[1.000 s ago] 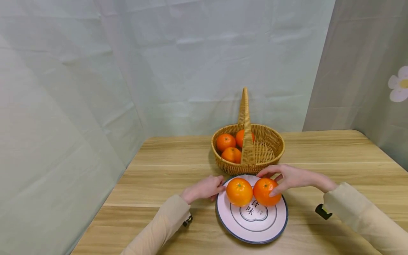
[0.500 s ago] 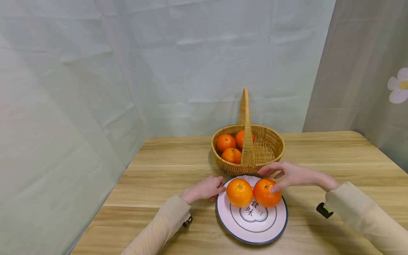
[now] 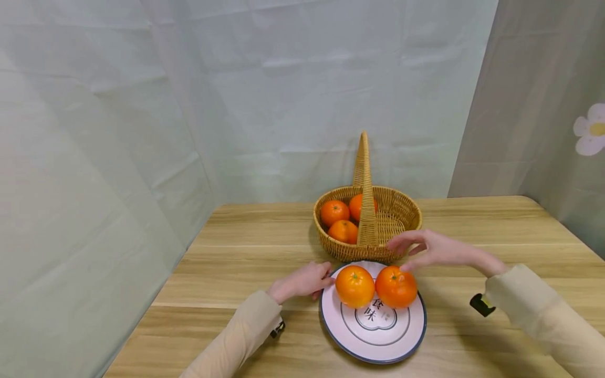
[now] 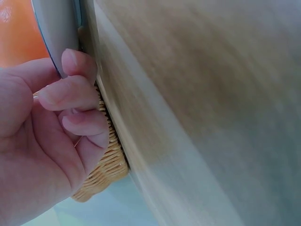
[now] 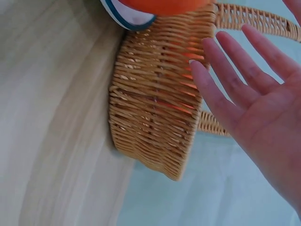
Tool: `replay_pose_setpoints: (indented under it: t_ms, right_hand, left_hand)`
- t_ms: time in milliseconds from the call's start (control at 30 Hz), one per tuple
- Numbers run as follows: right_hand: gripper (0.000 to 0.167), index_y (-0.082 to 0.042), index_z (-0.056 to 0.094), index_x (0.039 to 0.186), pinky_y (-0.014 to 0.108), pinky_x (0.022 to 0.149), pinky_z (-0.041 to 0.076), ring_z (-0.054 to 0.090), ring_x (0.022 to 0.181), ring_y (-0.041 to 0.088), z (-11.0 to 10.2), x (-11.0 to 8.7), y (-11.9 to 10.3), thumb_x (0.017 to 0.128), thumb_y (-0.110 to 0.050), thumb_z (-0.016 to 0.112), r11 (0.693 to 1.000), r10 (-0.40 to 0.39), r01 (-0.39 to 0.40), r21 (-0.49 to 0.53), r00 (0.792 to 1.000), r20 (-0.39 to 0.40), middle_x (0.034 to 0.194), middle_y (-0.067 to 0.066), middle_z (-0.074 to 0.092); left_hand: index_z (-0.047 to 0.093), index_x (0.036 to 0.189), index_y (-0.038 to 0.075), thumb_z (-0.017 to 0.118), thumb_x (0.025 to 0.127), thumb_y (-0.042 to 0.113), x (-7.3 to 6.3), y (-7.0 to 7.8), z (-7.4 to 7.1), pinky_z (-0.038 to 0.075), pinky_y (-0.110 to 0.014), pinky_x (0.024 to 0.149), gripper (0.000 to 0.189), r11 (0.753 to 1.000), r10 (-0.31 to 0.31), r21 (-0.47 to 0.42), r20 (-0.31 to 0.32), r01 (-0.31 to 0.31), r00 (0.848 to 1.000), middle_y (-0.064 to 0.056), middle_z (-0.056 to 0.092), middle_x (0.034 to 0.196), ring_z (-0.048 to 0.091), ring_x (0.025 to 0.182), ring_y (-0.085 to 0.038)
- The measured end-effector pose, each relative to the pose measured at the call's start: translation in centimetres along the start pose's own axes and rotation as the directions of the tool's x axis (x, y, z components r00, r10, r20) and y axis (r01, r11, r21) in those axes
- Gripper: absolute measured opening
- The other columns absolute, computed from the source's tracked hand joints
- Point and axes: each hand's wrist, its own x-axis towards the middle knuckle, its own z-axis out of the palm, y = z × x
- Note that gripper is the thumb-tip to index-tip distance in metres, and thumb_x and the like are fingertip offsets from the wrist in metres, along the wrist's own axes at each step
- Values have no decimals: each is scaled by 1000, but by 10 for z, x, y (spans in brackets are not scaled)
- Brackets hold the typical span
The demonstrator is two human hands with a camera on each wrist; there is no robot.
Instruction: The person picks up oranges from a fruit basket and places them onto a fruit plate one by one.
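Across the counter (image 3: 264,252), from the left: pinching the near-left edge of the white, blue-rimmed plate (image 3: 378,353) between thumb and finger of the left hand (image 3: 304,280), not shifting over the past second. Just behind the plate, holding three oranges (image 3: 334,212) toward the left side of the wicker basket (image 3: 348,251), around the base of the upright handle (image 3: 367,210). On the plate, toward its far side, carrying the left orange (image 3: 355,287) and the right orange (image 3: 396,289) side by side, apparently touching. Farther right, lifting the right hand (image 3: 432,248) up from the right orange after resting a thumb on it half a second ago; now keeping the fingers loosely spread before the basket, gripping nothing. Probably finishing with that orange, judging by its lying unheld. As for writing: reading 味 at the plate's printed centre, then 食 slightly above and to the right, partly hiding behind the right orange; not making out the smaller marks alongside. Spotting no readable brand elsewhere.
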Motion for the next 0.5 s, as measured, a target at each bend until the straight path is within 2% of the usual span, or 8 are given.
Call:
replay_pose_setpoints:
  t_ms: [300,500]
  right_hand:
    - [39,1,52,118,34,81,44,54,99,30,-20,3,-1,85,-16,64,999,23,-27,-37,995,-94,110,14,58]
    - [37,0,53,118,33,78,45,55,100,27,-33,4,-2,86,-15,63,997,40,-51,-64,986,-162,111,16,58]
  left_hand:
    - [45,82,10,50,94,15,3,-2,1,34,-20,45,14,1000,11,-2,-7,-11,1000,1,46,48,44,39,-10]
    - [45,82,10,50,94,15,3,-1,1,33,-21,44,14,1000,7,6,-6,-7,1000,1,46,48,43,39,-9]
